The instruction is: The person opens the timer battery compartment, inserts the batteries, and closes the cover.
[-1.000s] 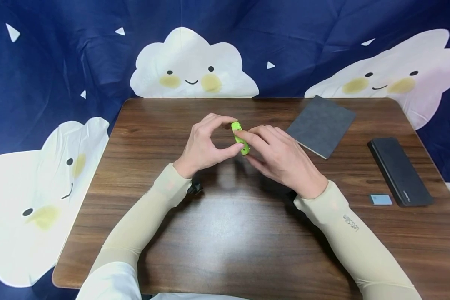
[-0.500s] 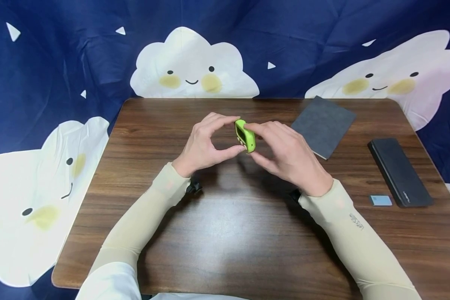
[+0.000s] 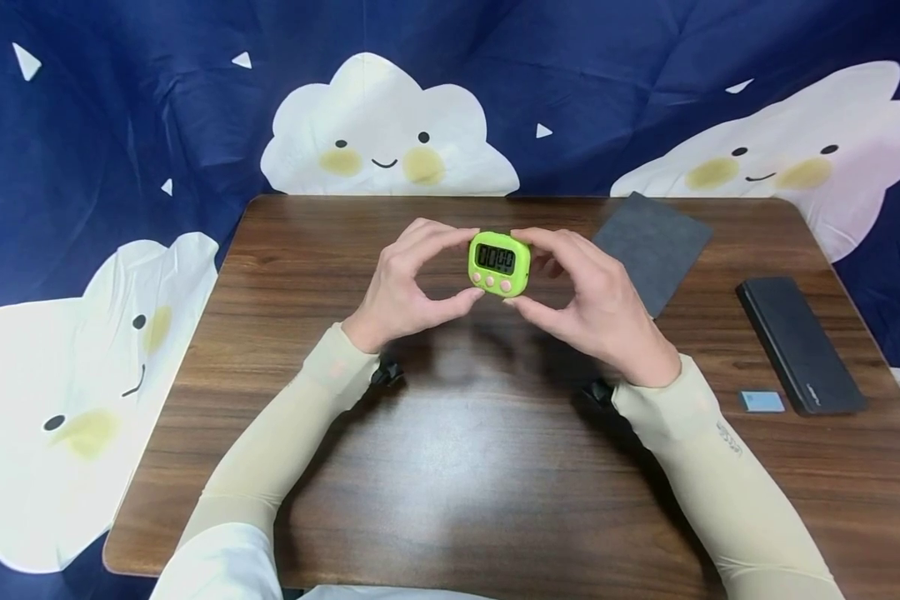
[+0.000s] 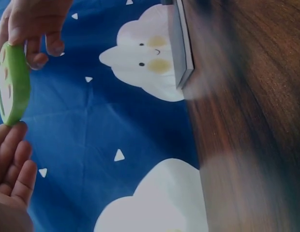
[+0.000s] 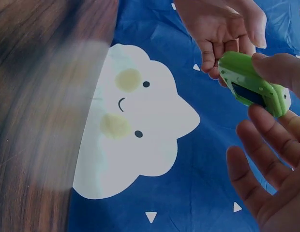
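Observation:
A small lime-green digital kitchen timer (image 3: 521, 279) is held up over the table, its display and pink buttons turned toward me. The display shows zeros. My left hand (image 3: 405, 287) pinches its left side, fingertips above and thumb at the lower corner. At the right side, my right hand (image 3: 596, 300) grips it between thumb and fingers. In the right wrist view the back of the timer (image 5: 242, 70) shows a dark recessed slot, with my right thumb on its edge. The left wrist view catches the timer (image 4: 19, 87) edge-on between both hands.
A dark grey notebook (image 3: 656, 250) lies at the back right of the wooden table (image 3: 435, 483), partly behind my right hand. Farther right are a black oblong case (image 3: 798, 342) and a small light-blue box (image 3: 761, 401). A blue cloud-print curtain (image 3: 570, 50) hangs behind.
The timer has turned from edge-on to face me, so its display and buttons now show. My right hand has shifted right and opened wider around its right side; the left hand has barely moved.

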The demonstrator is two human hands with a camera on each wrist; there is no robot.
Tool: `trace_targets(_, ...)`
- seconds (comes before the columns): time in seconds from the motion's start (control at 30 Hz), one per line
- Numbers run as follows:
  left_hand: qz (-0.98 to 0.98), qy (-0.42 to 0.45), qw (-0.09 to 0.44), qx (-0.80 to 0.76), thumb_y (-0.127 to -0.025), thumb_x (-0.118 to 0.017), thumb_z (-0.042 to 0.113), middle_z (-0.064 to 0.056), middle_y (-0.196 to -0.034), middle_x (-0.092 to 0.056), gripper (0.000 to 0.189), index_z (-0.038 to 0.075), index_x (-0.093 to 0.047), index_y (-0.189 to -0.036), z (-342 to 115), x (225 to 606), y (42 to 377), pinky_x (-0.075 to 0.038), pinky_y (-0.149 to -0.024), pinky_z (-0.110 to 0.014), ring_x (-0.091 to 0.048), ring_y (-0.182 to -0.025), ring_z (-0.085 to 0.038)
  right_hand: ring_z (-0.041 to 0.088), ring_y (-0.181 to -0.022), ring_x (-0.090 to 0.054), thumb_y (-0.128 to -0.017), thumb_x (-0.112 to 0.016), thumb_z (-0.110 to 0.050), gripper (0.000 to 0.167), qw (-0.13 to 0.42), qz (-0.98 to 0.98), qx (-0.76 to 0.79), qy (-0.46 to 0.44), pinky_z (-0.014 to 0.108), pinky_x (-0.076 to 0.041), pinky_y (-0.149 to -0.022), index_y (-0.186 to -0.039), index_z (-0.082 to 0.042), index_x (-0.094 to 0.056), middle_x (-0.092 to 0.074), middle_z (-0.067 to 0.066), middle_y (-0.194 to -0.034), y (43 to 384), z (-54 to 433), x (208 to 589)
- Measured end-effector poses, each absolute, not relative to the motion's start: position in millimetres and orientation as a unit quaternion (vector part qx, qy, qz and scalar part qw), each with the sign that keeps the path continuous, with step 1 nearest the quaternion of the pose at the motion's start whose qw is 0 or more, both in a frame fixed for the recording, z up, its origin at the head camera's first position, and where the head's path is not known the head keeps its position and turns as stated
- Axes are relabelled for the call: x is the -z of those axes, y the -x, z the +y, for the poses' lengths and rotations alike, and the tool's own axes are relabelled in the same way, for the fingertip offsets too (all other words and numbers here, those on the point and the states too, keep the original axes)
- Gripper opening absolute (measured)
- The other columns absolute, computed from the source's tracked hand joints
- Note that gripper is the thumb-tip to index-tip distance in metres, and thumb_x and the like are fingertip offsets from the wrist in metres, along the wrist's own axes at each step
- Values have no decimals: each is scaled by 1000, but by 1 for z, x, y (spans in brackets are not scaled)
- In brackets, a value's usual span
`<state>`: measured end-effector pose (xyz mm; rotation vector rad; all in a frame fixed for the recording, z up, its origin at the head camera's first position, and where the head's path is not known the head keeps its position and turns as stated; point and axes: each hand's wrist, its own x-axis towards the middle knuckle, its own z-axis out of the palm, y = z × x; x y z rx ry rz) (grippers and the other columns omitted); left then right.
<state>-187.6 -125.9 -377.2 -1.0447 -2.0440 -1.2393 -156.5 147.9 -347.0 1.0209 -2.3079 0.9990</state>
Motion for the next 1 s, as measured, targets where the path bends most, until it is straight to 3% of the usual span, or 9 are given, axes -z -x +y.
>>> trace_targets(0.27,-739,401,278,465,-81,-95,18,-14,-121,-80,59,0,-77,-134,-127,375,187,-58,-104,-37,-70,-114,-27,16,-97,-70,-82,-100,-6,78,196,-827,-395,-348,17,-53,-89,-152,-12,-67,-77,6,-118,157,150,345)
trace_targets(0.53,-736,414,283,455,-81,-95,19,-15,-122,-79,63,-1,-75,-137,-128,372,187,-57,-105,-38,-70,-115,-28,23,-97,-69,-82,-100,-8,77,192,-828,-399,-343,17,-53,-89,-152,-13,-67,-76,5,-119,158,152,344)
trace_targets(1.0,-737,431,276,442,-81,-98,17,-15,-125,-79,67,-1,-73,-140,-128,370,185,-56,-105,-38,-69,-116,-28,17,-97,-67,-80,-101,-7,75,189,-831,-395,-343,16,-51,-89,-148,-11,-70,-74,4,-113,160,157,344)
